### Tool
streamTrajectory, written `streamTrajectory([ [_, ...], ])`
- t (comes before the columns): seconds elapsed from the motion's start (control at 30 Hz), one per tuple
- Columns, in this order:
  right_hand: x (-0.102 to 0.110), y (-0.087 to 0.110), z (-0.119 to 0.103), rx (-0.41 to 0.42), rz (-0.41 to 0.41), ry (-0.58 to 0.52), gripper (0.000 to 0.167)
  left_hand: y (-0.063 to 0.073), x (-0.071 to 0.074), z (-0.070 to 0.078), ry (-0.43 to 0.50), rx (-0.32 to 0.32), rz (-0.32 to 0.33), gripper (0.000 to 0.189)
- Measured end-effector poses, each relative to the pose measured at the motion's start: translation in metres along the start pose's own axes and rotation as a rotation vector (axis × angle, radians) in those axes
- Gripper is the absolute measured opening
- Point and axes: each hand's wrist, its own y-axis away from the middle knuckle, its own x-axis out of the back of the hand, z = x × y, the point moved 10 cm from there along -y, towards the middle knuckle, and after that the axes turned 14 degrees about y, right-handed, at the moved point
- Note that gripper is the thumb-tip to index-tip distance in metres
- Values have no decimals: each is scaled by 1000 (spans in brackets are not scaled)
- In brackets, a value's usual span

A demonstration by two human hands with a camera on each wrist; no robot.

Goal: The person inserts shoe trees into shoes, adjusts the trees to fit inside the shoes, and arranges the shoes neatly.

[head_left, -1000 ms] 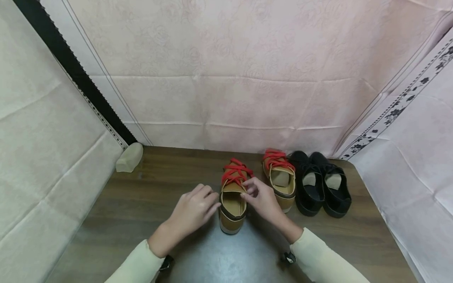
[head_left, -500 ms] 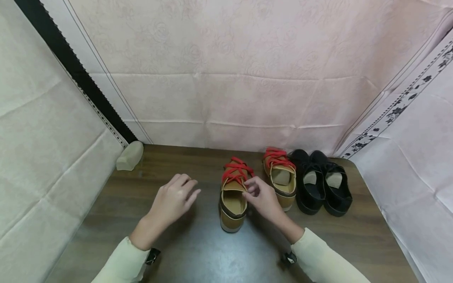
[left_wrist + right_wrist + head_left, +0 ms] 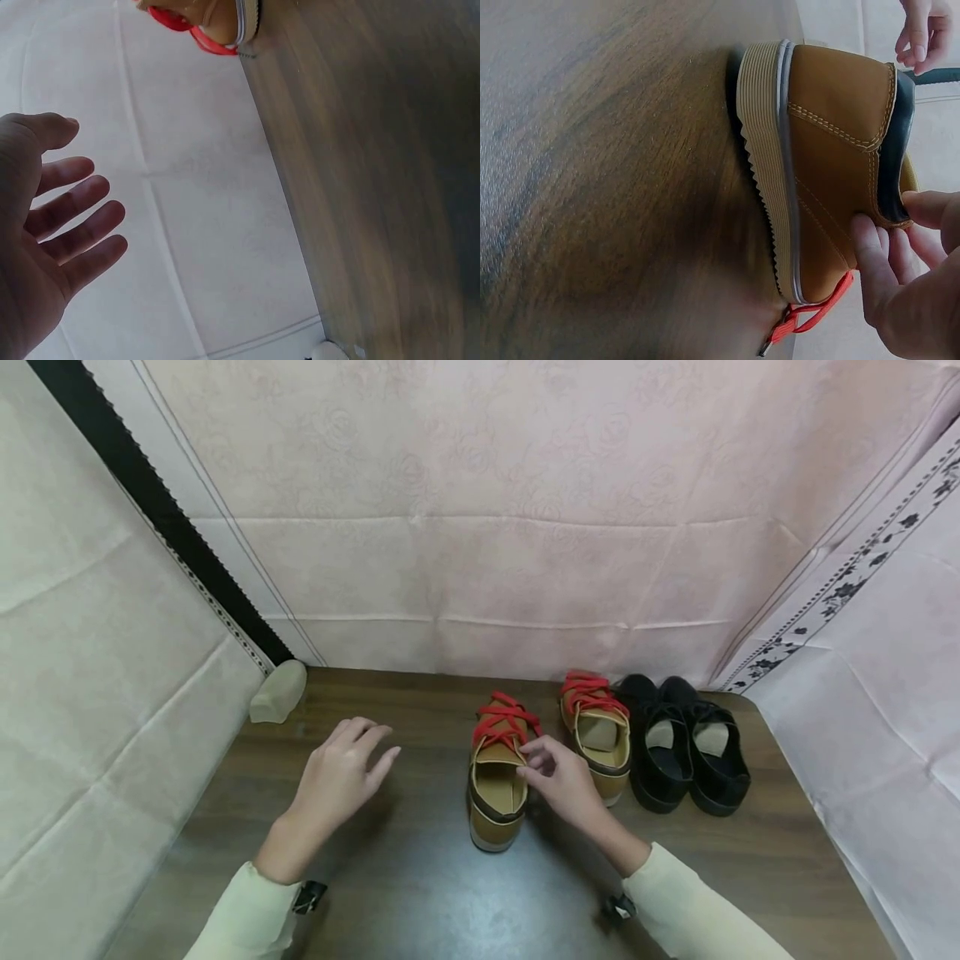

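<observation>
A tan shoe (image 3: 498,777) with red laces (image 3: 504,720) stands on the wooden surface, its heel toward me and its inside bare. At its right collar edge my right hand (image 3: 562,777) pinches the rim; in the right wrist view the thumb (image 3: 930,210) lies at the inner side and the fingers (image 3: 874,255) press the outside. My left hand (image 3: 341,772) hovers to the left of the shoe, holding nothing, with its fingers spread and slightly bent (image 3: 79,214).
Right of this shoe stands its red-laced mate (image 3: 596,735), then a pair of black shoes (image 3: 660,768) (image 3: 716,768), all with pale inserts inside. A pale rounded block (image 3: 279,692) lies in the back left corner. Cloth-covered walls (image 3: 480,568) enclose the wooden surface (image 3: 420,885).
My left hand has moved left, away from the tan shoe's collar. My right hand keeps its place on the rim, and the shoe stays where it was.
</observation>
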Motion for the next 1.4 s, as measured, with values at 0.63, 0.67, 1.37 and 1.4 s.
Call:
streamTrajectory([
  [0.63, 2, 3, -3, 50, 45, -41, 27, 8, 17, -33, -30, 85, 45, 26],
  [0.67, 2, 3, -3, 55, 48, -40, 28, 8, 18, -34, -31, 89, 46, 26],
  [1.37, 1, 5, -8, 113, 86, -36, 26, 31, 26, -88, -30, 219, 100, 28],
  [1.4, 1, 5, -8, 113, 84, -38, 26, 34, 26, -91, -28, 224, 110, 29],
])
